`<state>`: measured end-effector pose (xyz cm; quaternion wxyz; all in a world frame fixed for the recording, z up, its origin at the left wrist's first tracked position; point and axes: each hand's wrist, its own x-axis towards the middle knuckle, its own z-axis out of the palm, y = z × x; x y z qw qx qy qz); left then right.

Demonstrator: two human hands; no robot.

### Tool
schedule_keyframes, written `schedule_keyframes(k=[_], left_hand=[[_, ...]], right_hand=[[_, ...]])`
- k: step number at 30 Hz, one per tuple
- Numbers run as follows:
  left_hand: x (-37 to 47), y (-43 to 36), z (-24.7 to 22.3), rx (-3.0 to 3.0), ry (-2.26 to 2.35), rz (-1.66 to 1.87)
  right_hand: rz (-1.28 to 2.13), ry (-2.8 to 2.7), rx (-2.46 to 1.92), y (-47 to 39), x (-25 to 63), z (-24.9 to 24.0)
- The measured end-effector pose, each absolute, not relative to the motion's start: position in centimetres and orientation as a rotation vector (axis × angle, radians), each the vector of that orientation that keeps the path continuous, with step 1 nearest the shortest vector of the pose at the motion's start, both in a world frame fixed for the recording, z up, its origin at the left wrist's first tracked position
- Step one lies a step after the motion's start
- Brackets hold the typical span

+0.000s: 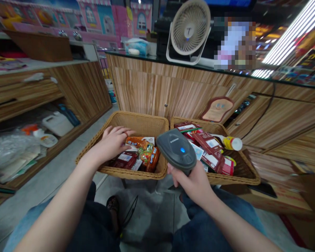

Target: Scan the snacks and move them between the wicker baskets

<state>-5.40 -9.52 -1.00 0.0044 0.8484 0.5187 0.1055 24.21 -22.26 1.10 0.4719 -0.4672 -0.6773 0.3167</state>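
Note:
My right hand (195, 180) is wrapped round the handle of a dark grey barcode scanner (174, 148), whose blue light glows on top. The scanner is held between two wicker baskets. Over the left basket (139, 120) my left hand (114, 141) reaches with its fingers spread, a ring on one of them. Beneath and beside those fingers lie orange snack packs (152, 159) and a dark red packet (124, 160); whether the fingertips touch them I cannot tell. In the right basket (241, 176) are several dark red boxes (208, 142) and a yellow canister with a white lid (232, 143).
A wooden counter (141, 87) stands behind the baskets, with a white fan (190, 29) and a tissue pack (138, 46) on top. A bread-shaped board (217, 108) hangs on its front. Left, an open shelf holds a white jug (57, 123). A black cable (265, 113) hangs at right.

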Motion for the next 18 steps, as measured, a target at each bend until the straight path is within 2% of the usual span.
schedule_keyframes(k=[8,18], left_hand=[[-4.0,-9.2,-1.8,2.410,1.640,-0.338],[-2.6,-8.8,-2.1,2.624,1.342,-0.325]], right_hand=[[0.782,-1.684,-1.145,-22.3,23.4,1.2],[0.773,-1.679,-1.125,-22.4,23.5,1.3]])
